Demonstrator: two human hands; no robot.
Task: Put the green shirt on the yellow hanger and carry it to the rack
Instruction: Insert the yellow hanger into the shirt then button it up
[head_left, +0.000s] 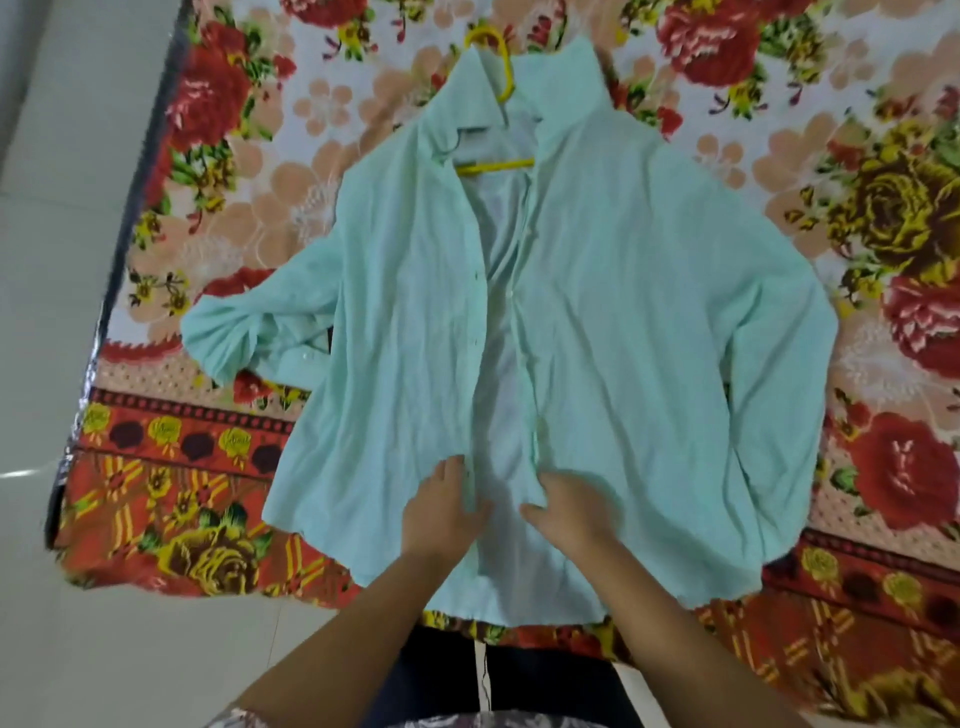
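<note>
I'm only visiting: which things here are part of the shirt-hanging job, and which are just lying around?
Part of the job:
- green shirt, spread open
- yellow hanger, already inside the collar
- left hand and right hand, at the shirt's front edges

Just there:
- floral bedspread under the shirt
- pale floor

No rack is in view.

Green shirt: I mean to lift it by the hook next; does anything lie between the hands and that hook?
Nothing visible does. The left hand and right hand are on the green shirt near its hem; the yellow hanger shows its hook bare beyond the collar.
</note>
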